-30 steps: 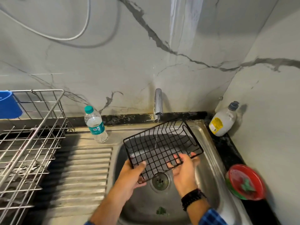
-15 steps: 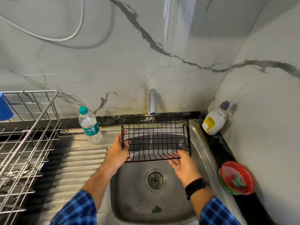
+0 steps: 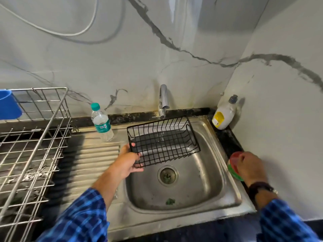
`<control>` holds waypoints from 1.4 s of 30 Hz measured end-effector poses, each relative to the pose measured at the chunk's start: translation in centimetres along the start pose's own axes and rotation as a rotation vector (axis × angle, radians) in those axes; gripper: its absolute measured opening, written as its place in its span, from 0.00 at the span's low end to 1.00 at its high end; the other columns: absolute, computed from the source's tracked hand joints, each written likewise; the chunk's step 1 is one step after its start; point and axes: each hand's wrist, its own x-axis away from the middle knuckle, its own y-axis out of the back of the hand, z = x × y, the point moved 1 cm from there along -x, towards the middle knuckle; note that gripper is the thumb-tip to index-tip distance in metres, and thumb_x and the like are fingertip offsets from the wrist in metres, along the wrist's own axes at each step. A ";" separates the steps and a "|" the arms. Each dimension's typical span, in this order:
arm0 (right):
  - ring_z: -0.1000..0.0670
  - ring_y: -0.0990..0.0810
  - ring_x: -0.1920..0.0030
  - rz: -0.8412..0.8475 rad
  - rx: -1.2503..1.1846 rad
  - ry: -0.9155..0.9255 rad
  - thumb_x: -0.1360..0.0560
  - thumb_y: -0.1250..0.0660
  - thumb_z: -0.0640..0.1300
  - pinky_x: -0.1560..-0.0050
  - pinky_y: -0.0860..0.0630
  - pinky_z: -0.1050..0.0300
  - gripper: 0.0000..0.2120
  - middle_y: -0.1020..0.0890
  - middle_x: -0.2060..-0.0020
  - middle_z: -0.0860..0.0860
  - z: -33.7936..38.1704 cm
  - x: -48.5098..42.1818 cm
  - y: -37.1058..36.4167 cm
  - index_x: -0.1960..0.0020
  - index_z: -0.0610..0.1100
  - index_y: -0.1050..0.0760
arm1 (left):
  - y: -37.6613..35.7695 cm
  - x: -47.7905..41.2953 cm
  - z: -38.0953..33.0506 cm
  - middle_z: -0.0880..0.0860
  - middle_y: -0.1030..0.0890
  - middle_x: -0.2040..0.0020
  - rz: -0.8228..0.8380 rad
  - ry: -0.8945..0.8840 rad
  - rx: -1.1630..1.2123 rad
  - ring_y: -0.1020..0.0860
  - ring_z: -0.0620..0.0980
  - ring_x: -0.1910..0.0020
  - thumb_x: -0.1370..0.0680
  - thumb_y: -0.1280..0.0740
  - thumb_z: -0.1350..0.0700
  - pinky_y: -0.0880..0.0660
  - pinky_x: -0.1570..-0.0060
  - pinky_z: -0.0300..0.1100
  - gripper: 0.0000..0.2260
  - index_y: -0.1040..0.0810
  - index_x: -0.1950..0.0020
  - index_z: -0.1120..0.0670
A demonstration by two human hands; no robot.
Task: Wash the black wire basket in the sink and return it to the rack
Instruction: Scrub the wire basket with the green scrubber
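The black wire basket (image 3: pixel 162 142) hangs tilted over the steel sink (image 3: pixel 209 172), under the tap (image 3: pixel 163 102), where a thin stream of water runs through it. My left hand (image 3: pixel 128 162) grips the basket's near left corner. My right hand (image 3: pixel 250 167) is off the basket, resting over the red and green dish (image 3: pixel 233 165) on the counter right of the sink; whether its fingers hold anything in there I cannot tell. The silver wire rack (image 3: pixel 33 140) stands at the left on the drainboard.
A water bottle (image 3: pixel 101 123) with a teal cap stands on the drainboard behind my left hand. A white soap bottle (image 3: pixel 224 116) sits in the back right corner. A blue cup (image 3: pixel 8 105) hangs in the rack. Green scraps (image 3: pixel 170 201) lie in the sink bottom.
My right hand let go of the basket and moved right onto the red dish. My left hand alone now holds the basket, which tilted so its open side faces up.
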 end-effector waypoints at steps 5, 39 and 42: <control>0.41 0.18 0.54 0.186 0.259 0.112 0.29 0.31 0.51 0.48 0.23 0.54 0.05 0.14 0.55 0.46 -3.0 -2.4 -2.4 0.60 0.51 0.19 | 0.1 1.1 0.0 0.57 0.21 0.40 -0.004 -0.048 -0.092 0.19 0.64 0.49 0.21 0.43 0.73 0.19 0.56 0.59 0.24 0.32 0.36 0.45; 0.56 0.23 0.54 0.396 -0.117 0.674 0.20 0.37 0.37 0.54 0.24 0.66 0.07 0.22 0.50 0.53 21.2 9.8 -7.5 0.48 0.46 0.20 | -5.1 5.0 4.4 0.54 0.18 0.47 -0.147 -0.343 -0.104 0.20 0.50 0.53 0.25 0.39 0.55 0.23 0.53 0.50 0.17 0.31 0.38 0.43; 0.54 0.21 0.51 0.366 -0.078 0.635 0.19 0.38 0.42 0.51 0.24 0.62 0.06 0.21 0.52 0.53 19.7 7.4 -5.7 0.50 0.48 0.23 | -4.8 4.6 4.8 0.54 0.18 0.46 -0.137 -0.342 -0.004 0.21 0.49 0.54 0.20 0.41 0.62 0.26 0.57 0.45 0.16 0.29 0.39 0.42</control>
